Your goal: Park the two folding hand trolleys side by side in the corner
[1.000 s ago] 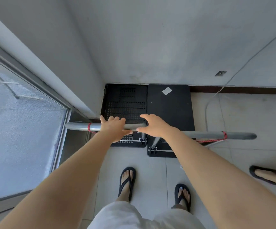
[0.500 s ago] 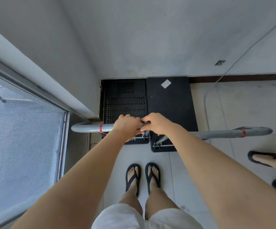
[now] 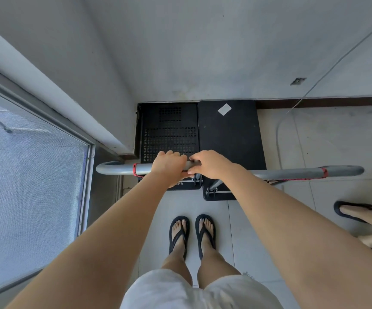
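Observation:
Two folding hand trolleys stand side by side against the far wall in the corner. The left trolley [image 3: 169, 128] has a perforated black deck and touches the side wall. The right trolley [image 3: 231, 134] has a plain black deck with a white sticker. Their grey tube handles run in one line below me. My left hand [image 3: 168, 165] is closed around the left trolley's handle [image 3: 122, 168]. My right hand [image 3: 209, 163] grips the inner end of the right trolley's handle [image 3: 292, 173]. The two hands almost touch.
A glass sliding door [image 3: 31, 175] fills the left side. A grey cable [image 3: 279, 130] runs down the wall and across the floor tiles right of the trolleys. Another person's feet in black sandals [image 3: 356, 211] stand at the right. My own feet are just behind the trolleys.
Both hands have gone from open on the handles to closed around them. My feet have come together, and the trolley decks sit flush against the far wall.

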A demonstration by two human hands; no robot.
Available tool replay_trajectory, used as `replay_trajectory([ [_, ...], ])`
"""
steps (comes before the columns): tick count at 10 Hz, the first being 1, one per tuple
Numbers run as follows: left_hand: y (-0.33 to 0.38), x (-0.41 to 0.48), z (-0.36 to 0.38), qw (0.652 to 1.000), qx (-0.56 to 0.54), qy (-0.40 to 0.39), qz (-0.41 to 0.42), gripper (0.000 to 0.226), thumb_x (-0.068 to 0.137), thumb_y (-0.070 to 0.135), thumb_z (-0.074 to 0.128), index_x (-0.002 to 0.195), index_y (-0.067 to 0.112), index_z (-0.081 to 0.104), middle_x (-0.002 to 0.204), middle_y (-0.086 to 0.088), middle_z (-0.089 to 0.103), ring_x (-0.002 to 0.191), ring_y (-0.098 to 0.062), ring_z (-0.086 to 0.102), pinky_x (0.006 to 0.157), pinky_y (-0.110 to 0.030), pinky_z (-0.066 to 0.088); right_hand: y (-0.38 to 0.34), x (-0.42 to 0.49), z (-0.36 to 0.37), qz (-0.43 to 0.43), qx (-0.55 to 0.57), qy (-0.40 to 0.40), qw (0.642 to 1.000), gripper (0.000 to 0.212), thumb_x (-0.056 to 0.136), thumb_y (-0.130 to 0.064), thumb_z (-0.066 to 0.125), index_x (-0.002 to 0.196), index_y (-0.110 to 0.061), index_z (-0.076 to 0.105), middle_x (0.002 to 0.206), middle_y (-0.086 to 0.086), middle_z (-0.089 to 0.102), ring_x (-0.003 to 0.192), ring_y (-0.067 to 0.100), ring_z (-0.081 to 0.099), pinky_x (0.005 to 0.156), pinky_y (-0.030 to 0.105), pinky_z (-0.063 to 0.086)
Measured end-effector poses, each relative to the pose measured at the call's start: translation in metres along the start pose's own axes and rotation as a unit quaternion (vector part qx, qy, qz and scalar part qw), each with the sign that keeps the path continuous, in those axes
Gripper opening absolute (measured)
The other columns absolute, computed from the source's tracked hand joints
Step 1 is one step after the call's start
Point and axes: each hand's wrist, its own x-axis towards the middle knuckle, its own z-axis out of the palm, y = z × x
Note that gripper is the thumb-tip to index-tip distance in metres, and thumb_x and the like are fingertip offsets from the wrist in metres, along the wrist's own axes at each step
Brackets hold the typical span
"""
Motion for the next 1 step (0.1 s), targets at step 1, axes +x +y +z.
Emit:
replay_trajectory([
  [1, -0.0002, -0.0079, -0.0069, 0.994, -0.106, -0.012, -0.016, 0.07, 0.083, 0.06, 0.059, 0.132, 0.013, 0.045, 0.13, -0.011, 0.049, 0.124, -0.03, 0.044, 0.104, -0.043, 0.037, 0.0006, -0.0118, -0.0043, 0.034, -0.011, 0.026, 0.999, 0.061, 0.094, -0.042, 0.054, 0.147, -0.015, 0.04, 0.15, 0.011, 0.045, 0.134, 0.03, 0.046, 0.107, 0.044, 0.042],
])
